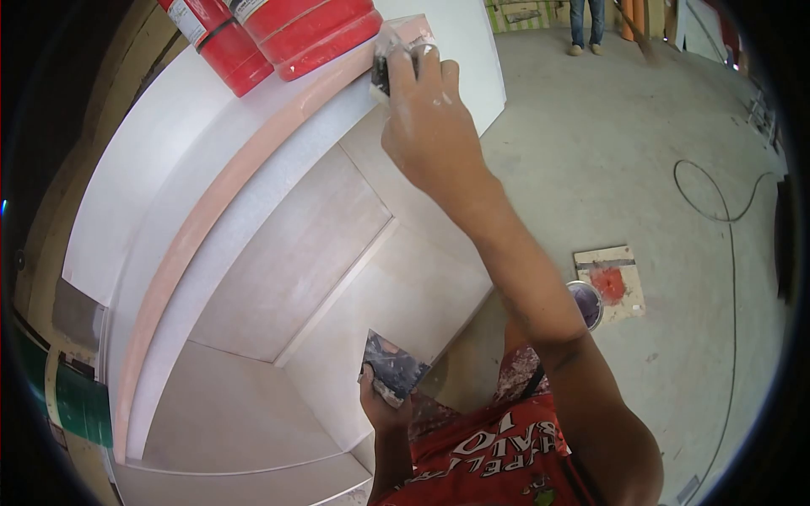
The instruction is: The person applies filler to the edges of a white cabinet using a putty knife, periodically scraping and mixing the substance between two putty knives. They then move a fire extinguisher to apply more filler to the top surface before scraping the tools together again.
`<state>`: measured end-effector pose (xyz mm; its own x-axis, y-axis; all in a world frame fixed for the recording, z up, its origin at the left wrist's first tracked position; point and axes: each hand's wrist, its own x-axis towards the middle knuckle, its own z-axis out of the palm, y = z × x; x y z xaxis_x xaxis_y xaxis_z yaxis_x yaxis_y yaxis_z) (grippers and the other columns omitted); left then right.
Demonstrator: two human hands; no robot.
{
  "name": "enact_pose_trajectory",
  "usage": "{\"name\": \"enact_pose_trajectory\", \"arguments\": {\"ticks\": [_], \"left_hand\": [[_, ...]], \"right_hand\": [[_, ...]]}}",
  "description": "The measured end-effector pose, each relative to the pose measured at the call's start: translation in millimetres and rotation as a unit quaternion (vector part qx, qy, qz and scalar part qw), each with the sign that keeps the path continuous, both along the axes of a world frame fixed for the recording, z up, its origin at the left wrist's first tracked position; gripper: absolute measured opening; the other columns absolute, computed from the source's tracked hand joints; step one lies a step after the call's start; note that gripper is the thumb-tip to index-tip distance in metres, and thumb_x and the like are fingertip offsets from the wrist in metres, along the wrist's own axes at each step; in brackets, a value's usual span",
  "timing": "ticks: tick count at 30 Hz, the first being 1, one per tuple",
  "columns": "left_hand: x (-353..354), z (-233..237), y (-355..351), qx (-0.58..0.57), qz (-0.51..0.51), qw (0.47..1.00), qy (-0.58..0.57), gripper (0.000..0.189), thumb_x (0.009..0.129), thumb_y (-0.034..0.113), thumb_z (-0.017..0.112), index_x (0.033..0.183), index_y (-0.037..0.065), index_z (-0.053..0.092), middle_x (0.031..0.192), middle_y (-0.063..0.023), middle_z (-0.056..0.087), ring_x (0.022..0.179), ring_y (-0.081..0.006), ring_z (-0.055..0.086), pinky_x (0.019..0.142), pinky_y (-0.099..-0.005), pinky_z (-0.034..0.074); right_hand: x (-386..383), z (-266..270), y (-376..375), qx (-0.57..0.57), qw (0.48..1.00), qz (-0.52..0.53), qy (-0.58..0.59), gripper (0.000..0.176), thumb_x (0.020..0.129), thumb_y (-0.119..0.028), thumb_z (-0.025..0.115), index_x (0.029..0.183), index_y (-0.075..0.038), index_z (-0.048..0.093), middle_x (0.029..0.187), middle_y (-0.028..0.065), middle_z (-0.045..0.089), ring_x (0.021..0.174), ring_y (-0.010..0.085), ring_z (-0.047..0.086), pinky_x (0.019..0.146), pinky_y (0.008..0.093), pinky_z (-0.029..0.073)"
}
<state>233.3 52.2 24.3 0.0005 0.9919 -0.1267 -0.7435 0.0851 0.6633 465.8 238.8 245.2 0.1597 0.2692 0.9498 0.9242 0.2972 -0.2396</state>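
Observation:
My right hand (434,118) is stretched far forward, fingers closed around a putty knife (381,78) with a dark, smeared body. The knife is against the far end of a long pinkish filler strip (221,184), which curves along a white panel (181,160). White smears mark the fingers. Low and close to my body, my left hand (384,403) grips a dark, flat putty plate (390,364) by its lower edge. Pale residue covers parts of that plate. My fingers partly hide the knife's handle.
Two red plastic containers (308,38) stand on the white panel beside the strip. On the grey floor are a stained board (612,287), an open can (585,304) and a looped cable (730,215). A person (586,25) stands at the back.

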Motion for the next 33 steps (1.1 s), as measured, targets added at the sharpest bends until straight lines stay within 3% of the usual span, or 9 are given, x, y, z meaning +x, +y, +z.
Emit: {"name": "enact_pose_trajectory", "arguments": {"ticks": [4,9,17,20,24,25,28,29,33], "left_hand": [[3,1,2,-0.003,0.015,1.000,0.006,0.031,0.101,0.030,0.047,0.117,0.006,0.058,0.104,-0.0073,0.068,0.091,-0.0203,0.068,0.074,-0.0345,0.058],[-1,-6,7,-0.010,0.025,0.999,0.032,0.030,0.100,0.030,0.046,0.117,0.007,0.057,0.098,-0.0057,0.068,0.080,-0.0183,0.069,0.055,-0.0308,0.057],[1,4,6,-0.027,0.034,0.998,0.036,0.032,0.100,0.032,0.045,0.116,0.007,0.056,0.095,-0.0067,0.067,0.075,-0.0191,0.068,0.052,-0.0308,0.054],[7,29,8,-0.002,0.012,1.000,0.016,0.034,0.102,0.033,0.042,0.116,0.006,0.056,0.095,-0.0072,0.066,0.073,-0.0194,0.067,0.049,-0.0298,0.052],[9,56,10,0.122,-0.055,0.989,-0.054,0.037,0.104,0.034,0.037,0.119,0.005,0.056,0.099,-0.0076,0.067,0.076,-0.0172,0.066,0.043,-0.0253,0.049],[9,66,10,0.048,-0.028,0.991,-0.124,0.037,0.105,0.034,0.037,0.120,0.005,0.056,0.099,-0.0078,0.067,0.072,-0.0147,0.066,0.040,-0.0237,0.047],[10,81,15,0.043,-0.015,0.991,-0.122,0.035,0.105,0.031,0.039,0.123,0.006,0.055,0.097,-0.0091,0.067,0.067,-0.0129,0.065,0.041,-0.0235,0.049],[18,90,17,0.002,0.063,0.998,-0.010,0.032,0.105,0.028,0.041,0.123,0.006,0.055,0.093,-0.0084,0.066,0.060,-0.0114,0.064,0.039,-0.0233,0.050],[16,112,-11,0.114,0.028,0.992,-0.039,0.038,0.102,0.027,0.047,0.132,0.004,0.048,0.090,-0.0046,0.063,0.073,-0.0116,0.065,0.056,-0.0239,0.055]], "right_hand": [[-19,0,-14,-0.016,1.000,0.024,-0.008,0.050,0.077,-0.003,0.062,0.124,0.008,0.051,0.117,0.0279,0.053,0.097,0.0382,0.051,0.086,0.0401,0.047],[-47,1,-37,-0.014,0.998,0.065,-0.008,0.055,0.076,-0.001,0.062,0.128,0.007,0.049,0.118,0.0259,0.051,0.098,0.0379,0.051,0.087,0.0398,0.048],[-75,-1,-60,-0.026,0.990,0.137,-0.022,0.061,0.072,0.002,0.064,0.131,0.008,0.046,0.121,0.0267,0.050,0.098,0.0384,0.050,0.089,0.0400,0.048],[-74,-5,-71,-0.050,0.989,0.123,-0.061,0.059,0.075,-0.007,0.070,0.130,0.001,0.050,0.123,0.0225,0.052,0.106,0.0350,0.051,0.075,0.0350,0.055],[-42,-33,-107,-0.110,0.893,0.432,-0.069,0.068,0.070,0.000,0.070,0.134,-0.004,0.046,0.127,0.0197,0.050,0.107,0.0373,0.050,0.082,0.0408,0.054],[-41,-42,-117,-0.134,0.828,0.541,-0.061,0.072,0.069,0.003,0.069,0.135,-0.005,0.044,0.129,0.0188,0.049,0.107,0.0382,0.049,0.085,0.0433,0.053],[-56,-94,-138,-0.159,0.743,0.651,0.008,0.075,0.068,0.007,0.066,0.138,-0.007,0.044,0.133,0.0161,0.048,0.109,0.0401,0.049,0.096,0.0452,0.046],[-53,-102,-133,-0.158,0.744,0.649,0.007,0.075,0.068,0.007,0.066,0.138,-0.007,0.044,0.133,0.0161,0.048,0.109,0.0401,0.049,0.096,0.0452,0.046],[-18,-102,-114,-0.215,0.855,0.465,-0.084,0.068,0.069,0.011,0.062,0.134,-0.005,0.049,0.128,0.0172,0.051,0.106,0.0393,0.049,0.096,0.0462,0.043]]}}
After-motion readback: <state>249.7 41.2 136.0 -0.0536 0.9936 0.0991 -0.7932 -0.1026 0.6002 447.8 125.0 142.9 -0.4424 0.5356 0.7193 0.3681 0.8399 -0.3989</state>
